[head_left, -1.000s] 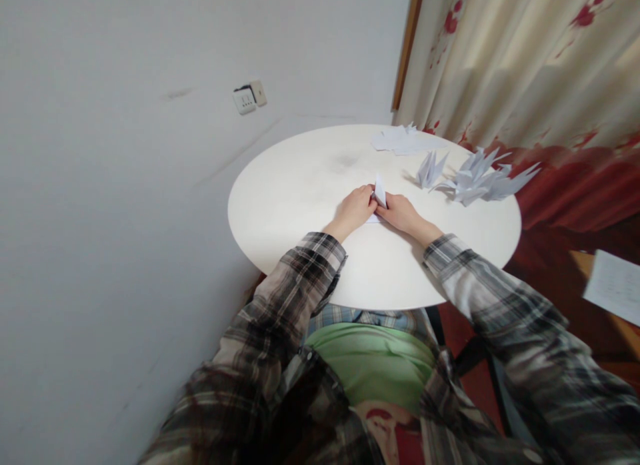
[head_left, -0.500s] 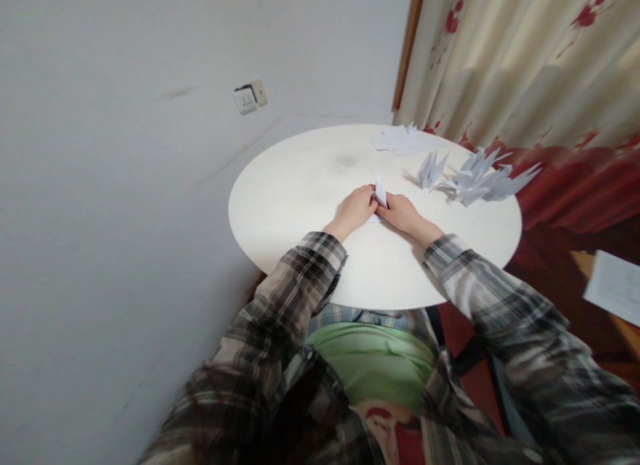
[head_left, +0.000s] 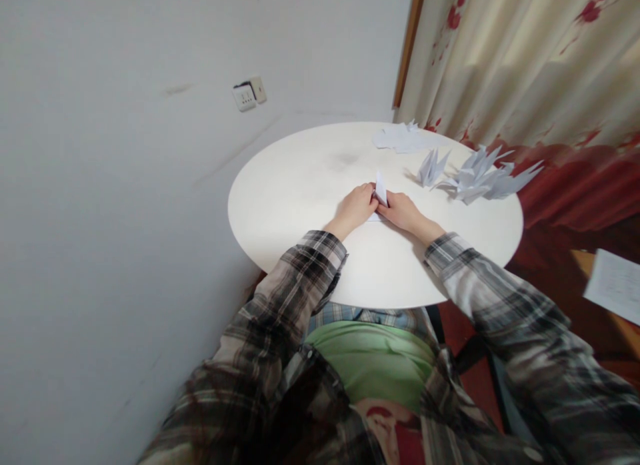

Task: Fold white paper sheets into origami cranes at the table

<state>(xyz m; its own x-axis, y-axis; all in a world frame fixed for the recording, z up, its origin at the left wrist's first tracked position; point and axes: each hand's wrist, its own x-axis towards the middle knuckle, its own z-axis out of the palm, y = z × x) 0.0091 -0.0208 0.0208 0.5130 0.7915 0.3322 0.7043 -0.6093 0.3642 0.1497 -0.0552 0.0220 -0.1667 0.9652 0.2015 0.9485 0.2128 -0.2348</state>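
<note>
My left hand [head_left: 355,208] and my right hand [head_left: 403,211] meet near the middle of a round white table [head_left: 300,191]. Between them stands a small piece of folded white paper [head_left: 381,187], its point sticking up. Both hands pinch its lower part with closed fingers, and the lower edges of the paper rest on the table top. Plaid sleeves cover both forearms.
Several folded white paper shapes [head_left: 477,175] lie at the table's right, with one more [head_left: 431,168] closer to my hands. Flat paper sheets [head_left: 403,139] lie at the far edge. A wall with a socket [head_left: 249,94] is on the left, a flowered curtain [head_left: 525,58] on the right.
</note>
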